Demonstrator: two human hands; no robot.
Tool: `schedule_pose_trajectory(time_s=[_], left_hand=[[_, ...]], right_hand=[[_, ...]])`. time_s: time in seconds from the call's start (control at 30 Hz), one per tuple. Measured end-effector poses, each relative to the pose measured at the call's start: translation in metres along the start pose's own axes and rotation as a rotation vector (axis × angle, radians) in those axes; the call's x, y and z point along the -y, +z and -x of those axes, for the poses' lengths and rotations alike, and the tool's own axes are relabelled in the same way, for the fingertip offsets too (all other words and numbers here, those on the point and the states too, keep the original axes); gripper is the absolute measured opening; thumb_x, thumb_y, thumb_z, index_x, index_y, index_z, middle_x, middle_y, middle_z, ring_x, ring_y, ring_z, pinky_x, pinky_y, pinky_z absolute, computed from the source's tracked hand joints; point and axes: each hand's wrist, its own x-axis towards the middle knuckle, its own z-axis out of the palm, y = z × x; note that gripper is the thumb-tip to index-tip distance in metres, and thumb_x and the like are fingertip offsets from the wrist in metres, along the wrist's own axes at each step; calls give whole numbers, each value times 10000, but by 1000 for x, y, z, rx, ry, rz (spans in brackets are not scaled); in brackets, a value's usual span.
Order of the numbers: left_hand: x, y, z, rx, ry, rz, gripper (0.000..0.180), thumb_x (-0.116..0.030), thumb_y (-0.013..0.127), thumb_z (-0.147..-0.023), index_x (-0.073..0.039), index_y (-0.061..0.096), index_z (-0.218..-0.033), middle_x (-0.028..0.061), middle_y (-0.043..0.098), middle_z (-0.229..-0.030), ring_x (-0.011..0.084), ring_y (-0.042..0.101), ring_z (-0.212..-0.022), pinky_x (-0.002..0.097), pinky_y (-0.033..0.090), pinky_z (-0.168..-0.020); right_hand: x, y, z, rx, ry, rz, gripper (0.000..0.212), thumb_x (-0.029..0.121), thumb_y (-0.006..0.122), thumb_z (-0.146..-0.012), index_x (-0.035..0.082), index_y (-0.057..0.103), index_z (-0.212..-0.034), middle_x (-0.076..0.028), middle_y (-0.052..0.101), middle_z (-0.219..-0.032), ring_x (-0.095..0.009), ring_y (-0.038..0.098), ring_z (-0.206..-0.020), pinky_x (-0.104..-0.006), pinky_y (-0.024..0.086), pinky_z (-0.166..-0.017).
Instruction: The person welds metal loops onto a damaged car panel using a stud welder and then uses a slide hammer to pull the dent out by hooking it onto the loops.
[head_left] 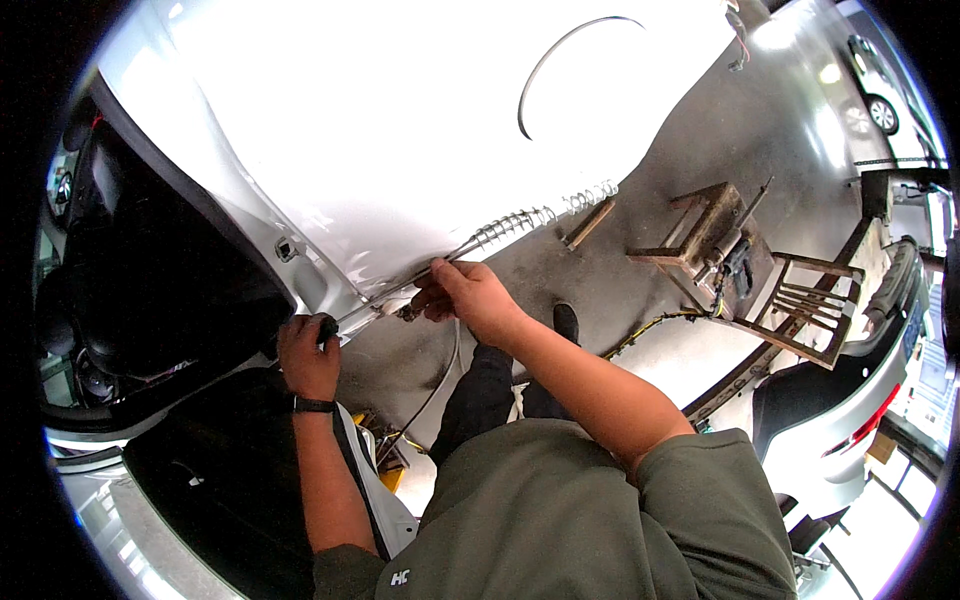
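Observation:
A white car body panel [400, 130] fills the upper middle, glaring with light. Along its lower edge runs a row of wire rings [510, 226] that look like a loose coil. A thin metal rod [402, 288] lies along the sill, in line with the rings. My right hand [465, 300] has closed on the rod, thumb and fingers pinching it near the panel's edge. At the sill's corner by the open doorway, my left hand [308, 358] has its fingers curled around a small black piece [327, 328], whose kind I cannot make out.
A brown metal stand [700, 240] with a tool on it and a slatted wooden rack [815, 308] stand on the floor to the right. A cable [650, 325] trails there. A wooden-handled piece [588, 224] lies below the panel. Another white car [850, 420] is at the far right.

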Motion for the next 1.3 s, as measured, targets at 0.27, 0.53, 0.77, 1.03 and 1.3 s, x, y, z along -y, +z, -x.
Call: schedule_pose_trajectory(time_s=[0.27, 0.53, 0.77, 1.03, 1.3], left_hand=[[-6, 2, -2, -26, 3, -36, 329, -74, 757, -711, -69, 692, -1034, 143, 636, -1037, 389, 595, -999, 505, 473, -920], [-8, 3, -2, -22, -15, -75, 332, -63, 741, -712, -76, 697, -1040, 137, 638, -1030, 384, 590, -1008, 506, 479, -904], [-8, 3, -3, -36, -3, -66, 330, -63, 742, -702, -84, 695, -1028, 132, 638, -1041, 379, 591, -1008, 500, 483, -890], [-9, 1, -9, -4, -9, -108, 335, -82, 750, -691, -81, 700, -1022, 120, 639, -1056, 366, 590, -1028, 491, 485, -899], [-10, 1, -11, -12, -12, -135, 331, -90, 750, -692, -82, 707, -1020, 112, 641, -1065, 359, 593, -1041, 496, 490, -886]], right_hand=[[4, -3, 3, -29, -22, 25, 480, 349, 443, -1101, -91, 631, -1140, -200, 737, -968, -217, 662, -788, -342, 534, -756], [3, -6, 1, -31, -23, 18, 490, 361, 443, -1099, -86, 640, -1135, -180, 735, -958, -213, 664, -768, -337, 538, -738], [2, -5, 0, -31, -9, 0, 469, 350, 448, -1094, -73, 648, -1124, -171, 736, -940, -199, 663, -743, -327, 540, -717], [10, 0, 5, -54, -4, -28, 433, 317, 460, -1090, -72, 649, -1097, -171, 738, -918, -199, 670, -730, -333, 544, -699], [8, -2, 2, -68, 1, -25, 442, 319, 461, -1088, -81, 648, -1094, -170, 738, -898, -199, 665, -692, -327, 546, -675]])
